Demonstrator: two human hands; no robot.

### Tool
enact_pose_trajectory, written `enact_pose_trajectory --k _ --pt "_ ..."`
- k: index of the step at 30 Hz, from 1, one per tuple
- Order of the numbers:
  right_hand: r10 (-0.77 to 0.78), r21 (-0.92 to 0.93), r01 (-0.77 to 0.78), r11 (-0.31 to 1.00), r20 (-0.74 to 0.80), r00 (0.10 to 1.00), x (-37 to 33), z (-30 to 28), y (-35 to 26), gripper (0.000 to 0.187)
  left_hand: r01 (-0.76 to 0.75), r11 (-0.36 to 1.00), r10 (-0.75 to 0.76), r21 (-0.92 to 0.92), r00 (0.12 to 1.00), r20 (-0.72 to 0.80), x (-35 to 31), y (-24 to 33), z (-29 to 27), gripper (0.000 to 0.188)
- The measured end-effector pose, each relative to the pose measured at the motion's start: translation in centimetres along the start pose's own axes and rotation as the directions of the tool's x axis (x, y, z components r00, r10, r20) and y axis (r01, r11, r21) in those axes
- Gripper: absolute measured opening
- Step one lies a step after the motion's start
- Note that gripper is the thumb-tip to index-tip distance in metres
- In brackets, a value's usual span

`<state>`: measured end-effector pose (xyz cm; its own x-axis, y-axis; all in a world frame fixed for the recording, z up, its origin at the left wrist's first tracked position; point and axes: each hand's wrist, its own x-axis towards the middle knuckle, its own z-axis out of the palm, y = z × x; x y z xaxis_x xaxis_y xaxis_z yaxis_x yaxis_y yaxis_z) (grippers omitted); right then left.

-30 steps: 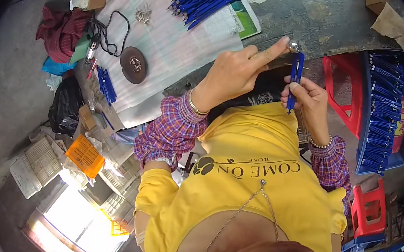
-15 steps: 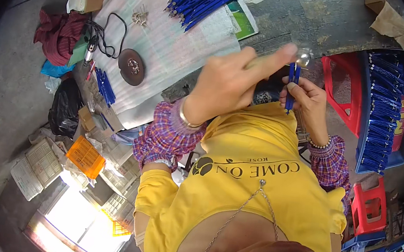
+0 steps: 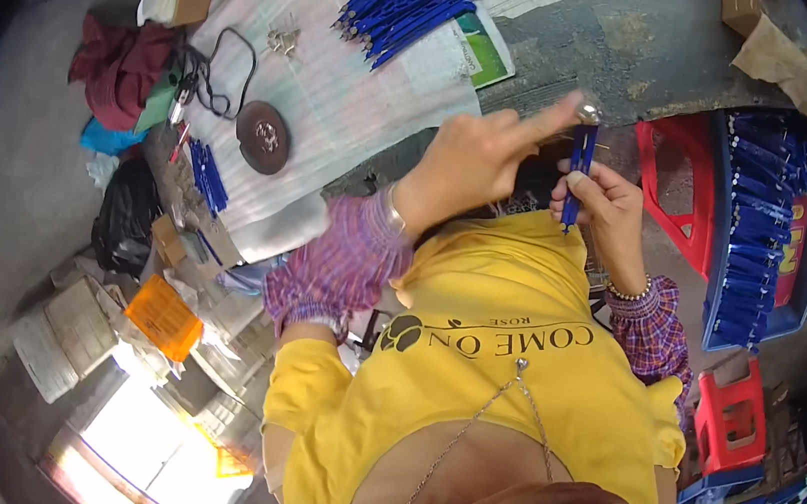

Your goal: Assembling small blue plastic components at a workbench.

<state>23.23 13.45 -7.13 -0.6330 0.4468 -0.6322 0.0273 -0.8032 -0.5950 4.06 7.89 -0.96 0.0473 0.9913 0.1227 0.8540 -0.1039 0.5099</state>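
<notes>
My right hand point(image 3: 607, 204) pinches a long, narrow blue slotted strip point(image 3: 583, 153) between thumb and fingers. The strip stands out from the fingers, and a thin pin-like piece juts from its side. At the strip's far end is a shiny, rounded metal knob point(image 3: 590, 114). My left hand point(image 3: 465, 159) has its index finger stretched out to this knob, the tip at or against it; contact is hard to make out. Its other fingers are curled and partly hidden, with nothing visible in them. Similar blue strips lie in a pile point(image 3: 408, 6) on the covered table.
The pale-covered table point(image 3: 327, 92) holds a brown round dish point(image 3: 263, 137) with small pieces, small metal parts point(image 3: 282, 42), a black cord point(image 3: 205, 77) and more blue strips point(image 3: 206, 175). A blue crate point(image 3: 717, 326) full of strips and red stools point(image 3: 734, 419) stand at right.
The knob and strip have shifted slightly left in view, and the strip's slotted face is turned more toward view. My left index finger stays at the knob. The whole view has shifted a little.
</notes>
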Motion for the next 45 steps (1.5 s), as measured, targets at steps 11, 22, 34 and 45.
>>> enact_pose_trajectory --k 11,22,34,45 --pt "-0.004 -0.058 0.001 0.998 -0.051 0.999 -0.3 0.1 0.0 0.022 0.08 0.996 -0.074 -0.048 0.99 0.119 -0.1 -0.7 1.5 0.072" --pt "0.007 -0.041 -0.009 0.999 -0.051 0.999 -0.2 -0.2 -0.3 0.022 0.127 0.986 -0.114 -0.105 0.986 0.117 -0.1 -0.8 1.4 0.07" --pt "-0.008 -0.038 0.007 0.999 -0.036 0.999 -0.5 0.5 -0.2 0.023 0.308 0.92 -0.318 -0.242 0.948 -0.001 -4.4 -1.3 -2.8 0.064" --pt "-0.027 -0.205 0.042 0.978 0.073 0.997 -0.8 1.8 -0.3 0.021 0.622 0.705 -0.674 -0.341 0.436 -0.597 -18.8 -6.1 -8.3 0.049"
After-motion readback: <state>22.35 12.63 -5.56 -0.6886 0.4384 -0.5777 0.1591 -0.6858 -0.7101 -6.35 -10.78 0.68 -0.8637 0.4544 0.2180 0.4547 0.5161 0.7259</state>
